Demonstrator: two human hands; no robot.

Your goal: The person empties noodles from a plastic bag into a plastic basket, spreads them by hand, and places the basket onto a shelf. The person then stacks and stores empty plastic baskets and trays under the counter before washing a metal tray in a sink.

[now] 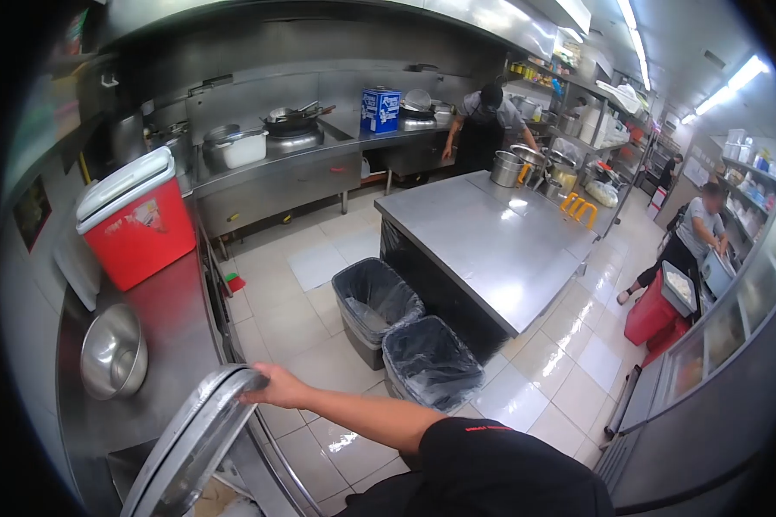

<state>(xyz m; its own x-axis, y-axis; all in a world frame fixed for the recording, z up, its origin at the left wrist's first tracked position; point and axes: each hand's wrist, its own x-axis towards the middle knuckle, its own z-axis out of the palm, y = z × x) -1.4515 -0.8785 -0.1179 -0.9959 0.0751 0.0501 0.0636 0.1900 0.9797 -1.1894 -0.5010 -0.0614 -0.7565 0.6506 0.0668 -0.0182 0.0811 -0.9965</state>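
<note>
My right hand grips the edge of a large round metal lid at the lower left. The lid stands tilted on its edge, and its rim looks double; I cannot tell whether it is one lid or two stacked. My fingers are partly hidden behind the rim. Beneath it, an opening in the counter shows something pale and brown that I cannot make out. A steel mixing bowl rests on the steel counter, beyond the lid. My left hand is out of view.
A red cooler stands on the counter. Two lined bins sit beside the steel worktable. Woks and a blue tin are at the back. One person works behind the table, another at the right.
</note>
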